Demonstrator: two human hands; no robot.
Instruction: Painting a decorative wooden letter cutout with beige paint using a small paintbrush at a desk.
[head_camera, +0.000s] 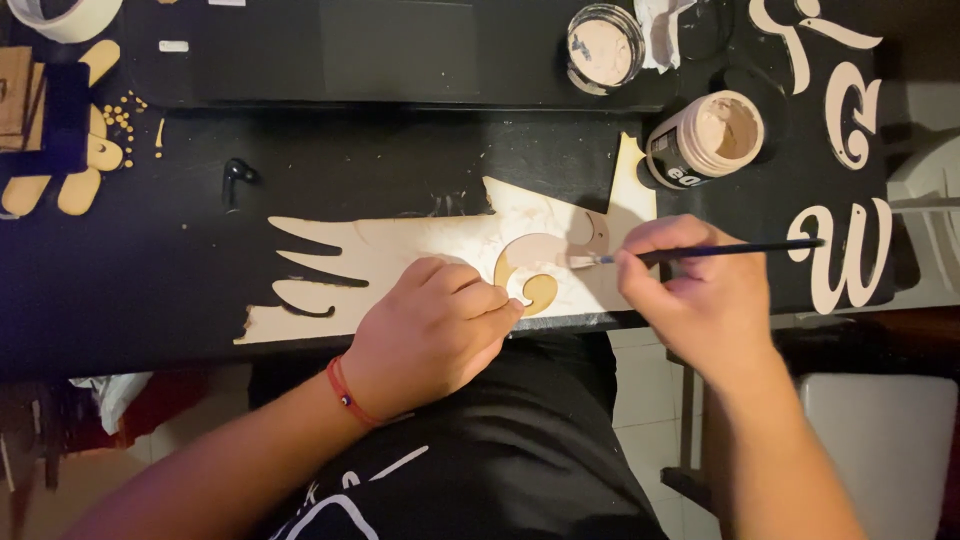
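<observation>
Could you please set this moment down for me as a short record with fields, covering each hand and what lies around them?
Left hand: left hand pins a curved wooden cut-out, partly painted, on a pale scrap sheet.
Right hand: right hand holds a thin paintbrush, bristles on the cut-out.
Paint: open paint jar lying tilted; its lid rests beyond.
Nearby: painted letters on the black table.

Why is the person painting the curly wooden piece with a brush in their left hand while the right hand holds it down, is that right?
Not quite: the hands are swapped. In the head view, the right hand holds the thin paintbrush, and the left hand presses the curly wooden piece down on the pale cut-out sheet.
</observation>
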